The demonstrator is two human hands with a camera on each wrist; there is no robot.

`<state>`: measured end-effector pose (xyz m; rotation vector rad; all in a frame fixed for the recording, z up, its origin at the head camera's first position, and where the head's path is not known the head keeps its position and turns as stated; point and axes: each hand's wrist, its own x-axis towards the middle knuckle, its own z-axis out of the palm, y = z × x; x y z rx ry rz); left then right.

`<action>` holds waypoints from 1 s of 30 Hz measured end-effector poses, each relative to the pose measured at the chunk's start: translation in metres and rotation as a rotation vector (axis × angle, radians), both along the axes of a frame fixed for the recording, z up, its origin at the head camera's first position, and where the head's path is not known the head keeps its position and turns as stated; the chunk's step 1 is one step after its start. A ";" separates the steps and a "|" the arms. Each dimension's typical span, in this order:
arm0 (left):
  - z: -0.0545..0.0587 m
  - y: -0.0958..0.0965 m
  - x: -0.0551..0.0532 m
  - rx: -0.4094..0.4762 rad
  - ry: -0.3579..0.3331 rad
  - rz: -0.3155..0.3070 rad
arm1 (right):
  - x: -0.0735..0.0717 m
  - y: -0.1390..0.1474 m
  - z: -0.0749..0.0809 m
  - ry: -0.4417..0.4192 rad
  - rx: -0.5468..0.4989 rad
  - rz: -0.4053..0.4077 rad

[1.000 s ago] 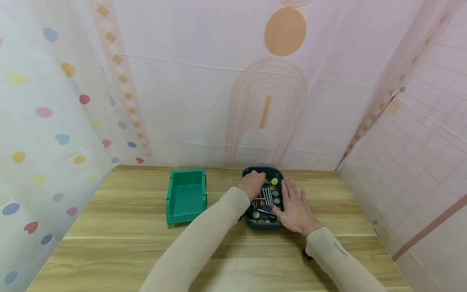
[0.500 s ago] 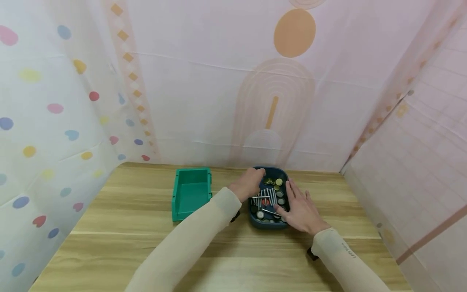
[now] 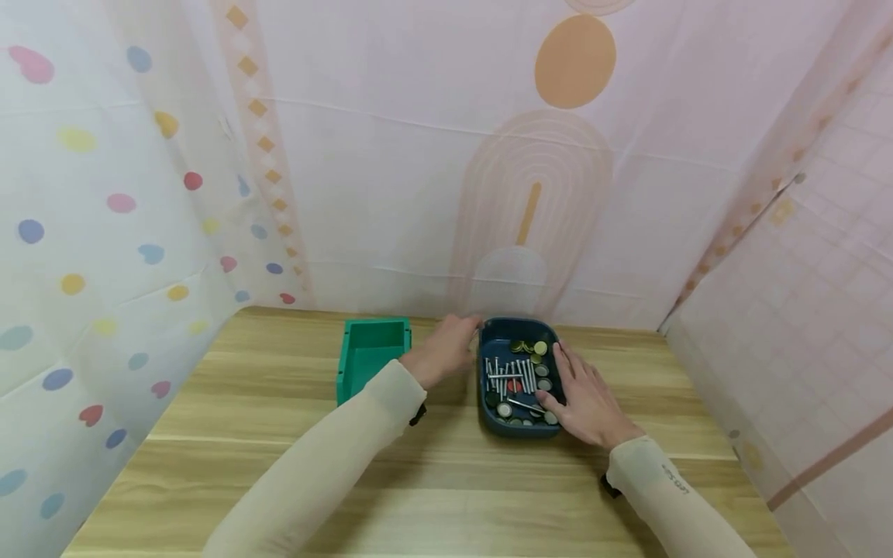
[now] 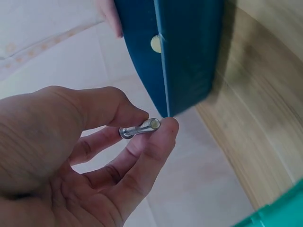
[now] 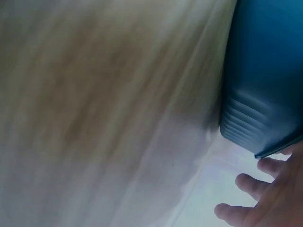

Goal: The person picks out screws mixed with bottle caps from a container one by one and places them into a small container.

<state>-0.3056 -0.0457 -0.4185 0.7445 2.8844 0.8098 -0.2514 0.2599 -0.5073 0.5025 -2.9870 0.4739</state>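
My left hand [image 3: 446, 350] is between the two containers, just left of the dark blue tray [image 3: 495, 351]. In the left wrist view its thumb and fingers pinch a short silver metal bolt [image 4: 142, 127], one end facing the camera. Spread over the tray's right rim, my right hand [image 3: 589, 399] rests with its fingers fairly straight and its thumb over the inside. Several silver bolts [image 3: 528, 376] lie bunched in the tray's middle, with gold round discs [image 3: 540, 348] behind them and silver ones [image 3: 505, 409] along the front and right.
A green open-front bin [image 3: 370, 366] stands left of the tray, partly hidden by my left forearm. Both sit near the back of the wooden table [image 3: 481, 496]. Patterned curtain [image 3: 391, 186] closes off the back and sides.
My left hand has come out of the tray and moved left with the bolt, uncovering the tray's left side. My right hand stays at the tray's right rim. The head view has shifted slightly.
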 end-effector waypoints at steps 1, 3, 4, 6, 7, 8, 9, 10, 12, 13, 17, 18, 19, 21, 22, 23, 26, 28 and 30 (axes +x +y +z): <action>0.000 -0.005 0.000 -0.003 0.000 0.008 | 0.000 0.000 -0.001 0.000 -0.002 -0.002; 0.001 -0.014 0.000 -0.019 0.006 0.031 | -0.001 0.001 -0.001 -0.001 0.000 -0.005; 0.001 -0.019 0.001 -0.025 0.009 0.043 | -0.001 0.001 -0.001 -0.001 0.003 -0.005; 0.002 -0.028 0.001 -0.042 0.014 0.065 | 0.000 0.001 -0.001 0.001 0.012 -0.004; 0.002 -0.032 0.001 -0.047 0.020 0.074 | 0.000 0.000 -0.001 0.000 0.014 -0.005; 0.002 -0.037 0.000 -0.052 0.022 0.082 | 0.001 0.000 0.000 0.002 0.013 -0.005; 0.002 -0.041 0.000 -0.054 0.021 0.088 | 0.001 0.000 0.000 0.002 0.014 -0.007; 0.002 -0.046 -0.001 -0.053 0.017 0.094 | 0.002 0.000 0.000 0.002 0.015 -0.007; 0.001 -0.055 -0.002 -0.052 0.015 0.107 | 0.004 -0.001 0.000 0.008 0.011 -0.007; 0.001 -0.060 -0.002 -0.050 0.014 0.116 | 0.004 -0.001 0.000 0.010 0.009 -0.008; -0.004 -0.079 -0.003 -0.035 0.011 0.161 | 0.004 -0.003 0.000 0.012 0.002 -0.009; -0.006 -0.084 -0.003 -0.030 0.010 0.173 | 0.004 -0.003 0.000 0.009 0.001 -0.010; -0.007 -0.088 -0.002 -0.029 0.011 0.186 | 0.004 -0.003 0.000 0.005 0.000 -0.013; -0.010 -0.097 -0.002 -0.025 0.011 0.208 | 0.003 -0.004 -0.001 0.001 0.001 -0.014; -0.011 -0.101 -0.001 -0.023 0.011 0.220 | 0.003 -0.004 -0.001 -0.001 0.001 -0.015; -0.011 -0.104 0.000 -0.024 0.011 0.231 | 0.002 -0.004 -0.001 -0.005 -0.001 -0.017; -0.014 -0.113 0.001 -0.021 0.011 0.256 | 0.001 -0.004 -0.001 -0.005 -0.002 -0.019; -0.017 -0.117 0.002 -0.019 -0.001 0.270 | 0.000 -0.003 0.000 -0.003 -0.002 -0.024; -0.019 -0.121 0.002 -0.029 -0.023 0.276 | -0.001 -0.003 0.000 0.001 0.001 -0.029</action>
